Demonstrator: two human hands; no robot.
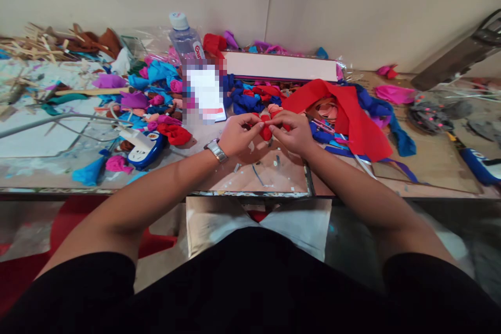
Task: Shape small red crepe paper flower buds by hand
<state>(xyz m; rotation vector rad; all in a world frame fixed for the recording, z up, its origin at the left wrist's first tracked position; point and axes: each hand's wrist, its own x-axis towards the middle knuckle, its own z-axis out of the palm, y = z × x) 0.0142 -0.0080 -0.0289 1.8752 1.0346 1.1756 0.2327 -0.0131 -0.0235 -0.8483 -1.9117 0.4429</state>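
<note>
My left hand (242,133), with a metal watch on its wrist, pinches a small piece of red crepe paper (266,131) above the table. From the other side my right hand (291,133) grips the same piece, its fingertips close to those of the left. Part of the paper is covered by the fingers. Just right of my right hand, a long red crepe paper strip (352,115) lies bent over other scraps. Behind my hands is a heap of blue and red crumpled pieces (248,99).
A phone (205,91) leans near a plastic bottle (186,39) at the back. A power strip (146,148) with a plug sits to the left among colourful paper pieces. Wooden sticks (43,49) are piled far left. A long pale box (277,66) lies by the wall.
</note>
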